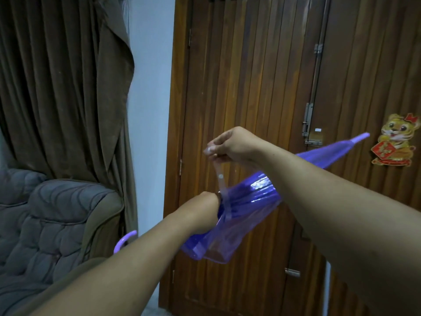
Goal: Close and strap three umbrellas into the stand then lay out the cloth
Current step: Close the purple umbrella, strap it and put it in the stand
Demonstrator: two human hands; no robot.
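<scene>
A: From the head view, where is the translucent purple plastic umbrella?

B: Held in the air in front of the brown slatted wooden door. Its long axis runs diagonally: the pointed tip is up at the far right, the curved purple handle down at the near left.

A: And the hands?

B: The left hand has its grip clenched around the folded canopy. The right hand pinches the umbrella's pale closing strap, pulled upward above the bundle.

A: Anything else?

B: A grey padded armchair at the left.
</scene>
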